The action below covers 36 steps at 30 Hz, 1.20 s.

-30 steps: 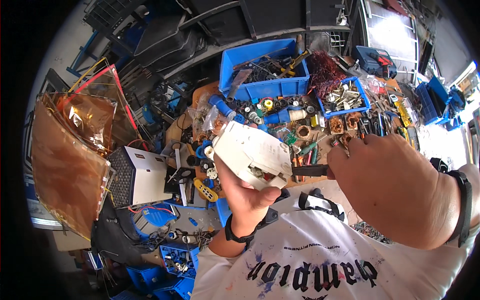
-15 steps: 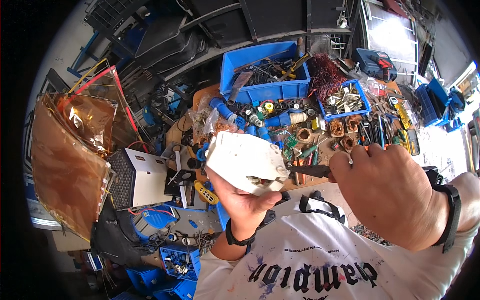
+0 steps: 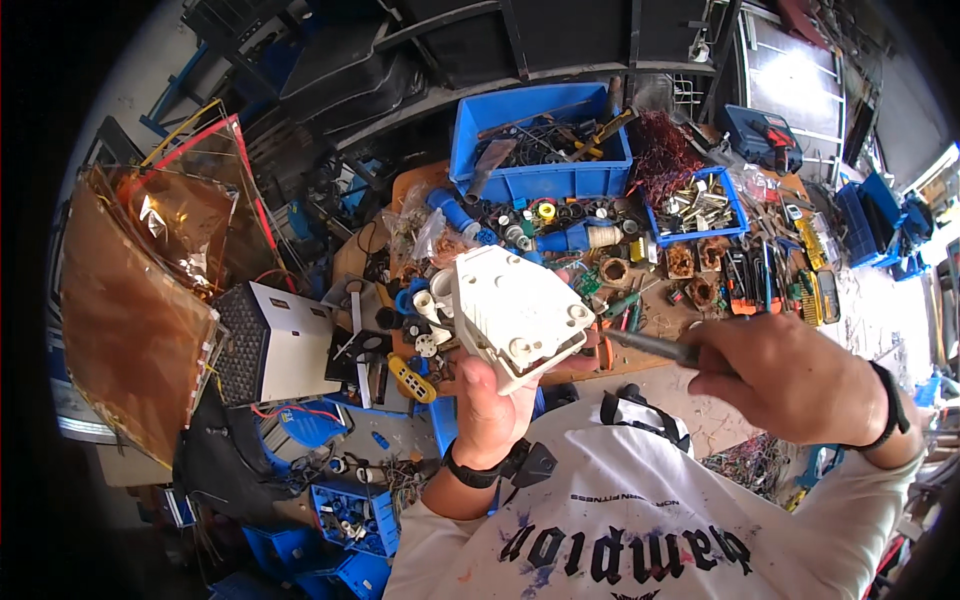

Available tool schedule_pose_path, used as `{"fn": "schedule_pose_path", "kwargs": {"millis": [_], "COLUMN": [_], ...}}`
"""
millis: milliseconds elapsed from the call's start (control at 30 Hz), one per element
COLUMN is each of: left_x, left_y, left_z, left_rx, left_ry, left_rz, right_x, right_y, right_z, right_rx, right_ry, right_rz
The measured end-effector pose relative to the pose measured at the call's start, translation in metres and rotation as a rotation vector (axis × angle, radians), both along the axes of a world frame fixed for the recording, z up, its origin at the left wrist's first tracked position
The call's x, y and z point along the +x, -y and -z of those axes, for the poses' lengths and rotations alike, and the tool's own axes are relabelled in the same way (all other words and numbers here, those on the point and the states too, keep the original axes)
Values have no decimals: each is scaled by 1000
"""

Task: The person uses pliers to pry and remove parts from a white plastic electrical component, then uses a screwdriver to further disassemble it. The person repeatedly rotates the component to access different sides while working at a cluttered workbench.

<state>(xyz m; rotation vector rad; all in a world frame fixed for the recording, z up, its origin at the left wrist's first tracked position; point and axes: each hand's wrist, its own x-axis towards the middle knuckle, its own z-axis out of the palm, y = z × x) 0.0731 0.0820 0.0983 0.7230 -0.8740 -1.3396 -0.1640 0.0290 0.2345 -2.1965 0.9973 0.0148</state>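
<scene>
A white plastic housing [image 3: 520, 312] rests tilted in my left hand [image 3: 493, 410], its broad face with round corner posts turned up. The fingers of that hand are mostly hidden under the housing, and the thumb presses on its near side. My right hand [image 3: 785, 375] is closed around a dark pointed hand tool [image 3: 655, 346]; its exact kind is not clear. The tool's tip points left at the housing's right corner and appears slightly apart from it.
A cluttered wooden workbench lies beyond my hands. On it are a large blue bin [image 3: 540, 180] of tools, a small blue tray [image 3: 697, 215] of metal parts, and a yellow power strip [image 3: 411, 378]. A white box [image 3: 290, 345] stands left; a blue crate [image 3: 355, 515] sits below.
The housing has turned in my left hand, so its round corner posts now show. My right hand has drawn back a little, and the tool's tip has moved off the housing's corner.
</scene>
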Motion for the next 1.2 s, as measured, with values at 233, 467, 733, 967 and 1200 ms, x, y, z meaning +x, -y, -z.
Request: {"fn": "schedule_pose_path", "kwargs": {"millis": [233,467,733,967,1200], "left_x": [-1,-1,5,-1,-2], "left_y": [7,6,7,8,7], "left_z": [3,8,12,6,8], "left_rx": [21,51,139,210,197], "left_ry": [-4,-170,-283,-152,-164], "left_rz": [40,12,163,118,109], "right_x": [11,15,17,23,27], "right_y": [0,2,2,1,-1], "right_z": [13,23,34,30,29], "right_rx": [211,52,-267,-273,-289], "right_ry": [83,-5,-42,-46,-96], "right_rz": [-17,41,7,10,28]}}
